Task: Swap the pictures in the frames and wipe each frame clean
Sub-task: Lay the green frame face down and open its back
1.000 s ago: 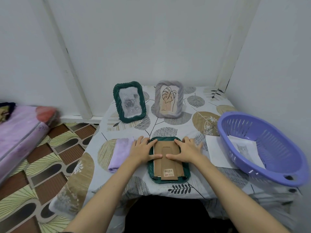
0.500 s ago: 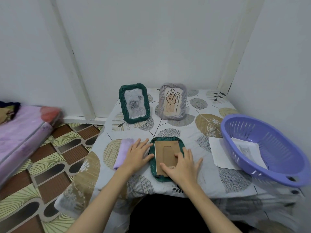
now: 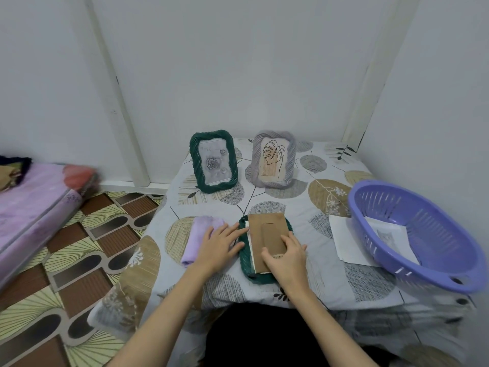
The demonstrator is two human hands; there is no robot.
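A dark green frame lies face down near the table's front edge. Its brown cardboard backing sits askew on it, with a white sheet edge showing at the left side. My right hand grips the backing's near end, fingers curled over it. My left hand rests flat with fingers spread, touching the frame's left rim and overlapping a folded lilac cloth. At the back stand a green frame with a rose picture and a grey frame with a leaf drawing.
A purple plastic basket at the right holds a printed sheet and rests on white paper. The leaf-patterned tablecloth covers the table. Walls close in behind and right. A pink mattress lies on the floor at left.
My right hand moved from the frame's right side to the backing's near end and lifted it askew, exposing a white sheet edge. My left hand slid left onto the cloth.
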